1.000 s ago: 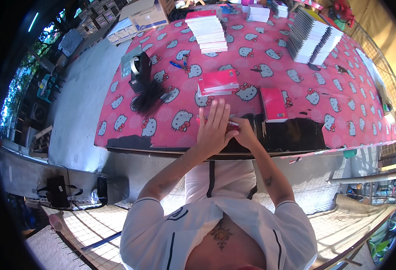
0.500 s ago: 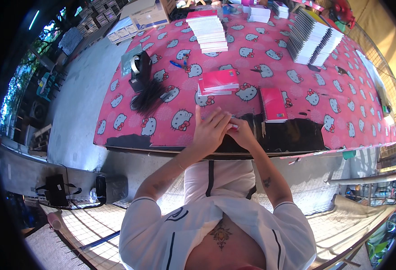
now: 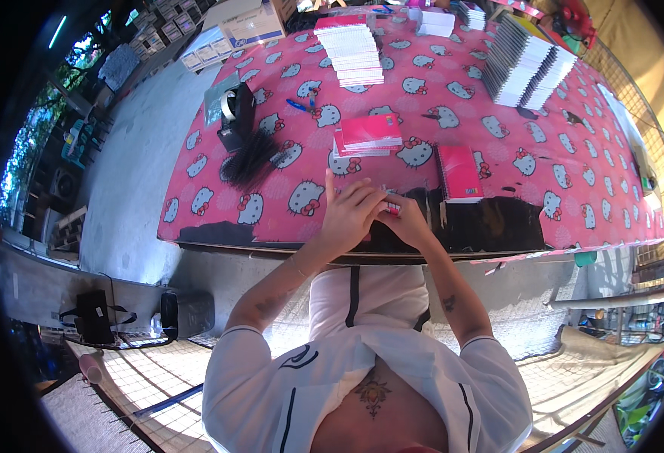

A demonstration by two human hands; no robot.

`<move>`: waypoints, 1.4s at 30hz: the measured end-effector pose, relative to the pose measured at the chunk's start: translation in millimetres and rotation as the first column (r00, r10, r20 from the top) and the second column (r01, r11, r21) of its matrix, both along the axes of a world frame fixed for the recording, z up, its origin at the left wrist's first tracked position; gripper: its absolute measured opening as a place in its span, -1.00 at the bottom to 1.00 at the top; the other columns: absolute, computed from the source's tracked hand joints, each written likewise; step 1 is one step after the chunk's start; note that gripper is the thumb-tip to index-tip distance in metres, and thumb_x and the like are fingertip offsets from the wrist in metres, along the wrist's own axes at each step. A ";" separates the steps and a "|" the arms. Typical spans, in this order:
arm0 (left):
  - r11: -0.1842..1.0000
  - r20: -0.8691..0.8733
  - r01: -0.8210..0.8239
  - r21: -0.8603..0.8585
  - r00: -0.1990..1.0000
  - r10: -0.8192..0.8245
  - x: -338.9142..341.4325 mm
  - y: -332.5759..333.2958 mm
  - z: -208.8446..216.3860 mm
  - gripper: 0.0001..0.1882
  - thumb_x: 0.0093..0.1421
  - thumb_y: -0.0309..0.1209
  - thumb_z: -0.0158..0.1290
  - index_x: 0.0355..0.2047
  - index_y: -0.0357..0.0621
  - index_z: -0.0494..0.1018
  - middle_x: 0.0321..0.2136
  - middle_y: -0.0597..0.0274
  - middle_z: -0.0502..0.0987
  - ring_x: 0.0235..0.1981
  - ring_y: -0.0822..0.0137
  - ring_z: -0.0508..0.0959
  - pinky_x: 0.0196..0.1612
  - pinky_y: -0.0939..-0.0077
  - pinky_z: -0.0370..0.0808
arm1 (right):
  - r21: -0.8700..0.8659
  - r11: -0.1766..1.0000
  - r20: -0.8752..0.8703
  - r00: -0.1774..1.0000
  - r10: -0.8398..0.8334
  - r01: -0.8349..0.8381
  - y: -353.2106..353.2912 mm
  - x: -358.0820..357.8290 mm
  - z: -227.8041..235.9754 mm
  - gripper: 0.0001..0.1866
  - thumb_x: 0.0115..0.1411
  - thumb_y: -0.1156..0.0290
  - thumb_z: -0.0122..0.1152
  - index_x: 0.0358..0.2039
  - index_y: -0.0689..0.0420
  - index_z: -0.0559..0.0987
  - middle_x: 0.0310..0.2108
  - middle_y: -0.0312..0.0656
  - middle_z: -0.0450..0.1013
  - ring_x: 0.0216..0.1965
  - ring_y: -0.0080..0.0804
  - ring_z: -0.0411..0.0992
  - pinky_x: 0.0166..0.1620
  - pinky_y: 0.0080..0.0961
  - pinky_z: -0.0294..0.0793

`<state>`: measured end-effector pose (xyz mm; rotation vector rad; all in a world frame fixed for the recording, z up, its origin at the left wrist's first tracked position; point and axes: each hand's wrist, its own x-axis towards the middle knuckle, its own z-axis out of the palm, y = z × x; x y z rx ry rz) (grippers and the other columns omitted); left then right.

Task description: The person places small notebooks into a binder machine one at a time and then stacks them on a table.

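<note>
My left hand (image 3: 349, 217) and my right hand (image 3: 409, 221) meet above the near edge of the table. Between them is a small pink-and-white piece (image 3: 392, 206), apparently part of a pink notebook that my hands mostly cover. The fingers of my left hand bend toward the right hand, with the little finger sticking out; my right fingers close round the piece. Just beyond my hands lies a short stack of pink notebooks (image 3: 370, 131). To the right, a single pink spiral notebook (image 3: 460, 174) rests near the table's torn black patch.
The pink patterned tablecloth (image 3: 415, 85) bears a black tape dispenser (image 3: 238, 117), a bunch of black wires (image 3: 255, 161) and a blue-handled tool (image 3: 299, 105). Farther back stand a tall notebook stack (image 3: 349, 53) and spiral-bound stacks (image 3: 517, 64). Cardboard boxes (image 3: 249, 26) sit at the far left.
My hands stay together at the table edge and shift only slightly. A little more of the pink-and-white piece shows between them.
</note>
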<state>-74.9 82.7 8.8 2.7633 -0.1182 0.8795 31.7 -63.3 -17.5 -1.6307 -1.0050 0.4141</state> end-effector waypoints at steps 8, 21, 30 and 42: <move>0.990 0.047 0.025 -0.138 0.999 -0.018 -0.1 -6.9 19.5 -0.82 0.15 -0.33 0.22 -0.22 0.04 0.58 -0.26 0.40 0.60 -0.06 0.33 0.57 0.39 -0.26 -0.26 | 0.036 0.999 0.283 0.959 -0.013 0.003 -20.2 5.6 26.0 -0.61 0.08 0.43 0.38 -0.07 0.26 0.59 -0.21 0.04 0.55 -0.23 -0.11 0.57 -0.14 -0.39 0.49; 0.973 0.013 0.096 -0.211 0.995 -0.096 -2.3 -2.6 18.6 -0.78 0.09 -0.38 0.26 -0.23 -0.04 0.56 -0.29 0.32 0.60 -0.20 0.25 0.58 0.10 0.11 0.31 | 0.032 0.988 0.233 0.962 0.142 -0.154 -41.3 36.6 52.2 -0.87 0.06 0.54 0.34 -0.33 0.18 0.64 -0.41 -0.24 0.53 -0.44 -0.52 0.41 -0.43 -0.51 0.34; 0.986 0.042 0.118 -0.120 0.993 -0.114 -5.0 -4.6 23.0 -0.79 0.08 -0.38 0.25 -0.26 -0.10 0.55 -0.35 0.26 0.57 -0.27 0.17 0.56 -0.09 0.21 0.37 | 0.096 0.995 0.435 0.898 -0.068 0.029 -28.0 7.2 55.4 -0.80 -0.10 0.53 0.33 -0.52 0.18 0.43 -0.51 -0.14 0.41 -0.46 -0.09 0.46 -0.38 -0.30 0.45; 0.592 -0.111 -0.001 -0.806 0.983 -0.149 52.5 -47.6 104.0 -0.79 0.19 -0.43 0.21 -0.19 -0.23 0.50 -0.26 0.08 0.57 -0.14 0.30 0.60 -0.10 0.50 0.51 | 0.297 0.923 -0.357 0.925 -0.131 0.246 -66.3 2.0 75.4 -0.44 0.27 0.47 0.21 0.26 0.21 0.31 0.05 -0.17 0.40 0.04 -0.51 0.38 0.04 -0.52 0.43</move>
